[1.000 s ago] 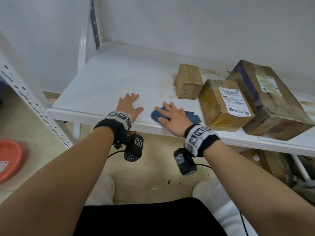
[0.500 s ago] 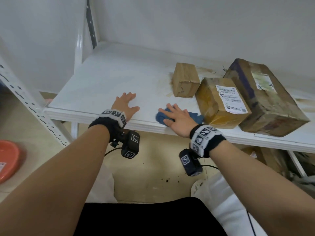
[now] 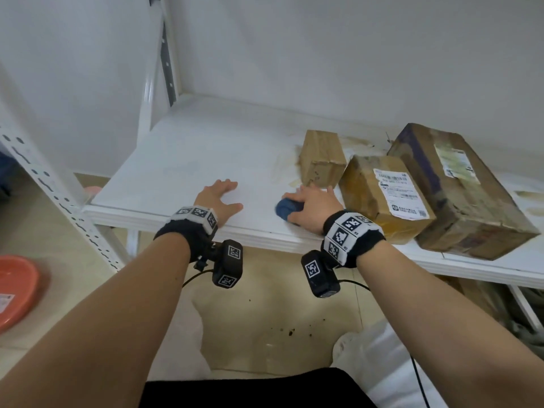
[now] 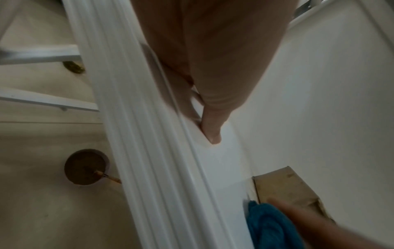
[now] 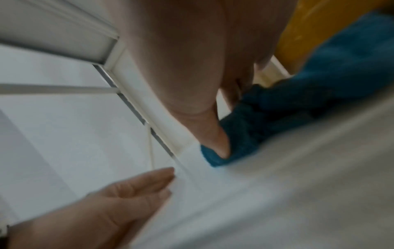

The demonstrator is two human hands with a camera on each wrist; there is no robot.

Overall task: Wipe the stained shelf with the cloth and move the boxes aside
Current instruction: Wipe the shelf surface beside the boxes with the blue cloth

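The white shelf point(image 3: 188, 148) carries brown stains point(image 3: 282, 169) beside the small box point(image 3: 322, 157). A taped box with a label point(image 3: 382, 195) and a large worn box point(image 3: 459, 189) stand to its right, close together. My right hand point(image 3: 312, 201) presses flat on the bunched blue cloth point(image 3: 287, 209) near the front edge, fingertips almost at the small box. In the right wrist view the thumb digs into the cloth point(image 5: 298, 109). My left hand point(image 3: 219, 197) rests flat and open on the bare shelf, left of the cloth. The left wrist view shows the cloth point(image 4: 268, 224) under a box corner point(image 4: 285, 187).
A perforated upright post point(image 3: 50, 184) stands at the shelf's left front and another post point(image 3: 164, 54) at the back left. An orange basin point(image 3: 14, 290) lies on the floor at left. More stains point(image 3: 530, 195) mark the shelf at far right. Cartons point(image 3: 471, 293) sit under the shelf.
My right hand has slid the cloth to the right and a little farther in, towards the small box, and the cloth is more bunched. The left hand stays flat in place.
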